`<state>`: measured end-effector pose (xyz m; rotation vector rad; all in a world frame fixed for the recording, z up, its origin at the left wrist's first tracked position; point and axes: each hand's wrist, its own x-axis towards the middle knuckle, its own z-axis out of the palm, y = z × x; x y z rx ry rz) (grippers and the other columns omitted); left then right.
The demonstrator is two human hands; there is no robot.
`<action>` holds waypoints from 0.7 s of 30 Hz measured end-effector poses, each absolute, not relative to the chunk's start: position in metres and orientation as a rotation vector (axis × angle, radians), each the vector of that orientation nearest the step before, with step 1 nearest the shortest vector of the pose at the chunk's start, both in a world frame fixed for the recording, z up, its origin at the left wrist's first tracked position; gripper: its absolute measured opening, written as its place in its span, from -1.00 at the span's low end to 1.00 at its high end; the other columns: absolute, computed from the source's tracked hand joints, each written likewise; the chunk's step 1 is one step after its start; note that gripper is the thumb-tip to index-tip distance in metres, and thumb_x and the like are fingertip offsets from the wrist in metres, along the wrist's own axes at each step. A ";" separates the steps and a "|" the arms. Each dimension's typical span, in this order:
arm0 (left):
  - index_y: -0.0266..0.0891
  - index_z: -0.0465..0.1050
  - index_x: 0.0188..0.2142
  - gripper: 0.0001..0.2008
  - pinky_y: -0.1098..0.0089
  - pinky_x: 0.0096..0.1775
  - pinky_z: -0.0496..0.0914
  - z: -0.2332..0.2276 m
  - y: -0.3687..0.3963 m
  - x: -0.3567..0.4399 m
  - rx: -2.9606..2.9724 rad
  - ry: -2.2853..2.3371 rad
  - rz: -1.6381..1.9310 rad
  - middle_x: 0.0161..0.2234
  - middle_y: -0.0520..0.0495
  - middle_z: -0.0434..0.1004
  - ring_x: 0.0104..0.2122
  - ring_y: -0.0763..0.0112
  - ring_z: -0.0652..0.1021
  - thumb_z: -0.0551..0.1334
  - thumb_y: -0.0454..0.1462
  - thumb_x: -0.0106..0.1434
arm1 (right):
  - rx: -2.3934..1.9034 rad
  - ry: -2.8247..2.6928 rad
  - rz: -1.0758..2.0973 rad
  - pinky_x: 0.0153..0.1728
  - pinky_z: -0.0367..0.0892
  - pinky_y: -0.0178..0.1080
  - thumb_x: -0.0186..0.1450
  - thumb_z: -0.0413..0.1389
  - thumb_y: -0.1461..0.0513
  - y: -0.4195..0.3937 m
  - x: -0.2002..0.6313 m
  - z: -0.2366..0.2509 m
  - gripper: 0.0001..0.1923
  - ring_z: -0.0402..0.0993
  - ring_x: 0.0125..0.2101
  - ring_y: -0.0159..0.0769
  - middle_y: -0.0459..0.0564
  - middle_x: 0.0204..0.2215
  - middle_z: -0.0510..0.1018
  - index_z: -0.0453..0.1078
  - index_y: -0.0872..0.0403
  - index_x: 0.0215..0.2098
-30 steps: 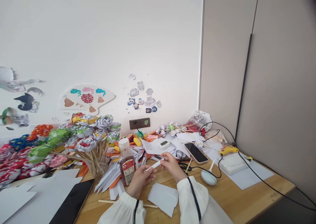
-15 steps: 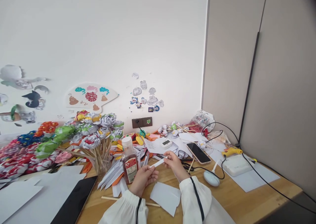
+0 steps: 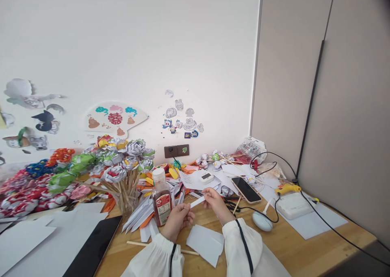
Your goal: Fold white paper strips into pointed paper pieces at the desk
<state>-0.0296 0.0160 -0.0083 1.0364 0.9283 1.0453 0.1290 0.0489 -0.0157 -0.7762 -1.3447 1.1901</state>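
Stretched between my two hands is a narrow strip of folded white paper. My left hand pinches its near left end, and my right hand pinches the far right end between thumb and fingers. Below them a white paper piece lies on the wooden table. A thin wooden stick passes under my left sleeve, which hides its middle. Just left of my left hand stands a bottle with a white cap and red label, holding brownish-red liquid.
Paper flowers on sticks fill a clear container at the left, beside a black flat panel and white sheets. To the right lie a phone, a white rounded device, a yellow glue gun and black cables.
The whole scene has shifted slightly right in the view. Both hands keep the same pinch on the paper strip, with hardly any movement of their own.
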 end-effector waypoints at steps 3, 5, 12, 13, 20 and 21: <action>-0.26 0.21 -0.56 -0.64 0.57 -0.66 0.19 -0.008 0.015 -0.028 1.074 0.955 0.996 -0.73 0.07 0.44 -0.76 0.60 0.37 0.25 -0.04 -0.13 | -0.771 -1.348 1.169 -0.62 0.10 -0.40 0.06 -0.01 0.25 0.051 0.130 -0.017 -0.86 0.25 -0.69 -0.47 -0.21 -0.68 0.34 0.21 0.09 -0.38; -0.26 0.22 -0.56 -0.64 0.55 -0.67 0.18 -0.007 0.014 -0.027 1.106 0.972 0.953 -0.73 0.05 0.44 -0.78 0.58 0.36 0.25 -0.03 -0.14 | -0.771 -1.348 1.158 -0.63 0.10 -0.40 0.06 -0.01 0.25 0.053 0.130 -0.019 -0.86 0.24 -0.69 -0.46 -0.22 -0.69 0.33 0.21 0.09 -0.37; -0.25 0.21 -0.61 -0.63 0.55 -0.70 0.13 -0.003 0.010 -0.025 1.213 1.025 0.898 -0.75 0.07 0.41 -0.81 0.62 0.31 0.24 0.00 -0.16 | -0.792 -1.341 1.117 -0.67 0.10 -0.39 0.11 -0.06 0.21 0.057 0.128 -0.023 -0.87 0.20 -0.73 -0.46 -0.24 -0.73 0.28 0.19 0.07 -0.36; -0.25 0.22 -0.61 -0.63 0.55 -0.71 0.13 -0.003 0.010 -0.024 1.226 1.030 0.886 -0.75 0.07 0.41 -0.81 0.61 0.32 0.23 0.01 -0.15 | -0.795 -1.344 1.114 -0.68 0.09 -0.39 0.11 -0.06 0.21 0.056 0.128 -0.022 -0.87 0.19 -0.74 -0.46 -0.25 -0.74 0.27 0.19 0.07 -0.36; -0.25 0.21 -0.62 -0.63 0.56 -0.73 0.08 -0.006 0.011 -0.024 1.338 1.036 0.871 -0.77 0.07 0.40 -0.83 0.65 0.27 0.21 0.01 -0.13 | -0.803 -1.353 1.108 -0.67 0.11 -0.39 0.11 -0.03 0.17 0.052 0.126 -0.018 -0.84 0.20 -0.74 -0.47 -0.25 -0.72 0.27 0.18 0.07 -0.35; -0.25 0.20 -0.62 -0.63 0.57 -0.73 0.07 -0.007 0.011 -0.024 1.351 1.036 0.884 -0.77 0.08 0.39 -0.83 0.65 0.26 0.21 0.01 -0.12 | -0.804 -1.351 1.110 -0.68 0.10 -0.39 0.11 -0.02 0.15 0.051 0.125 -0.017 -0.82 0.20 -0.74 -0.48 -0.25 -0.72 0.27 0.18 0.07 -0.35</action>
